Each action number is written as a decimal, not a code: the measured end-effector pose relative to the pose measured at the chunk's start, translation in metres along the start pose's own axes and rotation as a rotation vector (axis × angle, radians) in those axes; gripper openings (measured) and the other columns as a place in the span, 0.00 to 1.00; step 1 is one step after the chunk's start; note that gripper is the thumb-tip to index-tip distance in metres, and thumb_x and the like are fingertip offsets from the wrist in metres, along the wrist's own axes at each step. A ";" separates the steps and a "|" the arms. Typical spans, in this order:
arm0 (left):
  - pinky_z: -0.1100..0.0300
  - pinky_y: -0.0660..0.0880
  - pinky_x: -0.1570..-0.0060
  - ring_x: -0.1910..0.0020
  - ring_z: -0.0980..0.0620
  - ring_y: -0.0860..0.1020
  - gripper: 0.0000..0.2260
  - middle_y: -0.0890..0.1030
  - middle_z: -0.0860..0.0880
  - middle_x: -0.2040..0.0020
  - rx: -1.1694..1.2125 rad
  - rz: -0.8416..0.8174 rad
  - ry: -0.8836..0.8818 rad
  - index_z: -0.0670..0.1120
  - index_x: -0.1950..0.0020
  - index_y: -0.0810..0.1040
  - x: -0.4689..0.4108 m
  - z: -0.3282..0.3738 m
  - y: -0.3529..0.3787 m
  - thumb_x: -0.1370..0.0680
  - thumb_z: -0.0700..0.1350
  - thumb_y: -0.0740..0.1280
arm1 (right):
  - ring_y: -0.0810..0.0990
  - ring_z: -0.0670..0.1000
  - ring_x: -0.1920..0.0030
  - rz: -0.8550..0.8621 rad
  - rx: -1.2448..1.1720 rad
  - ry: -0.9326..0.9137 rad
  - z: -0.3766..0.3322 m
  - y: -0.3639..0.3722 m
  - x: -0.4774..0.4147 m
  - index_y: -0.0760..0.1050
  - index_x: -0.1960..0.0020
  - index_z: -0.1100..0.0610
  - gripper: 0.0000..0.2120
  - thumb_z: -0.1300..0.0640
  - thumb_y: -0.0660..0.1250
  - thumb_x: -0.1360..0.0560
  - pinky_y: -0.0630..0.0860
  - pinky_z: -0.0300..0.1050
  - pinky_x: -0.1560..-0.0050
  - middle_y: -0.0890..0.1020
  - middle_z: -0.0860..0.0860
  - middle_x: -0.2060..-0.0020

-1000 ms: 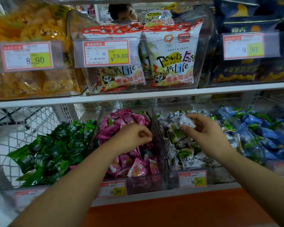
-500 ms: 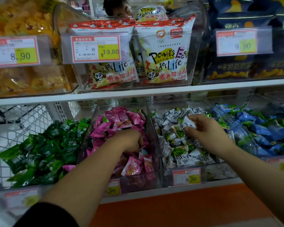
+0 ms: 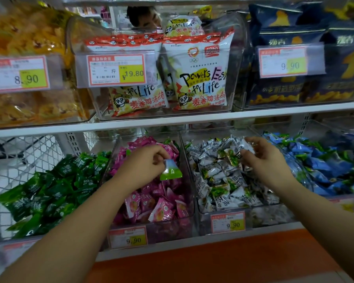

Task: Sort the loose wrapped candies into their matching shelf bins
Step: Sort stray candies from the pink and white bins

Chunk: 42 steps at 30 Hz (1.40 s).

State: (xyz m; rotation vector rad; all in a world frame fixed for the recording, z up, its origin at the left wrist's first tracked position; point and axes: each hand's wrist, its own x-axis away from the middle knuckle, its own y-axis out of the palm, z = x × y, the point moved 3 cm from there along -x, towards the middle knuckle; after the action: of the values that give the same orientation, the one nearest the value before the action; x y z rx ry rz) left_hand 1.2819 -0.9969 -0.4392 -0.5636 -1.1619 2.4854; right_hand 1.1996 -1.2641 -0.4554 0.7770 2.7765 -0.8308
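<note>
The stray candy (image 3: 170,170), blue and green, hangs pinched in the left hand (image 3: 142,166) over the pink bin (image 3: 189,180); a slack pinch could drop it back among pink wrappers; the right hand (image 3: 263,160) grips a white candy (image 3: 246,145) above the white bin (image 3: 223,220); the clear wall between bins stands in the way; blue candies (image 3: 323,160) lie beyond, green candies (image 3: 49,193) left.
</note>
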 end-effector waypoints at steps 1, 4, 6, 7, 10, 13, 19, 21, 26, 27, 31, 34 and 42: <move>0.67 0.70 0.63 0.55 0.55 0.77 0.07 0.78 0.52 0.55 0.031 0.033 -0.006 0.50 0.50 0.77 0.003 0.003 -0.004 0.23 0.39 0.65 | 0.81 0.61 0.57 0.017 0.035 -0.002 0.000 -0.001 -0.002 0.68 0.33 0.52 0.18 0.53 0.64 0.22 0.79 0.57 0.58 0.80 0.58 0.54; 0.71 0.66 0.70 0.56 0.55 0.79 0.07 0.78 0.53 0.57 0.128 0.097 -0.004 0.50 0.50 0.78 0.011 0.015 -0.007 0.23 0.39 0.65 | 0.80 0.60 0.59 0.039 0.168 0.018 0.000 -0.007 -0.007 0.67 0.31 0.54 0.21 0.52 0.64 0.22 0.78 0.52 0.62 0.80 0.59 0.47; 0.73 0.69 0.69 0.60 0.59 0.78 0.07 0.78 0.53 0.56 0.195 0.116 0.017 0.50 0.52 0.78 0.013 0.028 -0.005 0.23 0.39 0.65 | 0.81 0.61 0.56 0.032 0.258 0.004 -0.003 -0.010 -0.004 0.67 0.30 0.53 0.22 0.51 0.65 0.23 0.80 0.54 0.59 0.79 0.60 0.44; 0.73 0.69 0.70 0.64 0.61 0.77 0.07 0.79 0.52 0.57 0.232 0.108 0.032 0.51 0.53 0.78 0.013 0.035 -0.001 0.23 0.39 0.65 | 0.80 0.60 0.50 0.038 0.298 -0.044 -0.004 -0.012 -0.002 0.68 0.31 0.52 0.23 0.50 0.66 0.24 0.79 0.56 0.53 0.77 0.58 0.40; 0.71 0.69 0.71 0.72 0.65 0.73 0.09 0.79 0.54 0.60 0.279 0.049 0.076 0.53 0.57 0.78 0.013 0.060 0.016 0.23 0.38 0.65 | 0.73 0.53 0.38 -0.077 0.185 -0.197 -0.016 -0.018 0.017 0.69 0.32 0.48 0.24 0.49 0.69 0.27 0.74 0.56 0.40 0.73 0.48 0.37; 0.68 0.74 0.63 0.62 0.61 0.77 0.07 0.79 0.56 0.59 0.245 -0.020 0.119 0.53 0.56 0.78 0.008 0.088 0.040 0.23 0.41 0.66 | 0.76 0.40 0.47 -0.388 0.007 -0.266 -0.031 -0.017 0.048 0.66 0.32 0.42 0.30 0.52 0.73 0.30 0.78 0.41 0.50 0.73 0.40 0.43; 0.61 0.78 0.54 0.58 0.55 0.80 0.09 0.80 0.56 0.58 0.353 -0.097 0.171 0.58 0.59 0.77 0.001 0.136 0.076 0.23 0.43 0.68 | 0.80 0.46 0.60 -0.173 0.082 -0.363 -0.009 -0.049 0.053 0.72 0.49 0.40 0.13 0.55 0.71 0.27 0.78 0.45 0.58 0.81 0.47 0.60; 0.62 0.77 0.53 0.55 0.56 0.80 0.07 0.81 0.57 0.56 0.331 -0.121 0.188 0.58 0.57 0.77 -0.001 0.144 0.084 0.23 0.45 0.68 | 0.79 0.40 0.56 -0.102 0.105 -0.323 0.007 -0.066 0.048 0.73 0.49 0.42 0.11 0.55 0.71 0.27 0.77 0.37 0.56 0.80 0.41 0.57; 0.75 0.69 0.60 0.54 0.68 0.73 0.04 0.73 0.66 0.54 0.217 -0.187 0.197 0.56 0.50 0.75 -0.006 0.148 0.101 0.20 0.46 0.64 | 0.77 0.49 0.66 0.246 0.232 -0.110 0.056 -0.123 0.021 0.74 0.43 0.54 0.09 0.56 0.66 0.23 0.72 0.43 0.67 0.79 0.47 0.60; 0.76 0.69 0.61 0.55 0.69 0.72 0.05 0.72 0.66 0.54 0.203 -0.193 0.186 0.56 0.50 0.75 -0.007 0.147 0.105 0.20 0.46 0.64 | 0.78 0.53 0.63 0.277 0.254 -0.064 0.064 -0.133 0.014 0.74 0.40 0.56 0.12 0.58 0.65 0.22 0.74 0.47 0.63 0.81 0.53 0.55; 0.75 0.69 0.62 0.55 0.68 0.73 0.06 0.73 0.66 0.54 0.174 -0.187 0.166 0.56 0.50 0.76 -0.013 0.142 0.111 0.20 0.45 0.63 | 0.78 0.58 0.47 0.080 0.447 0.036 0.080 -0.146 -0.003 0.64 0.27 0.56 0.24 0.60 0.63 0.21 0.72 0.51 0.45 0.71 0.57 0.32; 0.73 0.69 0.62 0.55 0.67 0.75 0.06 0.75 0.64 0.53 0.145 -0.161 0.159 0.57 0.50 0.77 -0.016 0.136 0.108 0.20 0.46 0.63 | 0.78 0.56 0.47 0.015 0.449 0.023 0.072 -0.139 -0.001 0.64 0.27 0.54 0.23 0.60 0.63 0.21 0.73 0.51 0.46 0.69 0.55 0.29; 0.75 0.68 0.59 0.53 0.66 0.75 0.05 0.77 0.62 0.52 0.120 -0.035 0.120 0.56 0.50 0.78 -0.001 0.095 0.061 0.21 0.45 0.64 | 0.78 0.41 0.50 -0.175 0.351 -0.197 0.010 -0.072 0.013 0.76 0.36 0.52 0.14 0.58 0.63 0.21 0.72 0.33 0.50 0.79 0.46 0.41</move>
State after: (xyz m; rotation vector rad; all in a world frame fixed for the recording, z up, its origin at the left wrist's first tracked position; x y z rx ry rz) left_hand 1.2284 -1.0965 -0.4307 -0.6428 -0.9633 2.4357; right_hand 1.1511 -1.3146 -0.4331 0.4671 2.5819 -1.3728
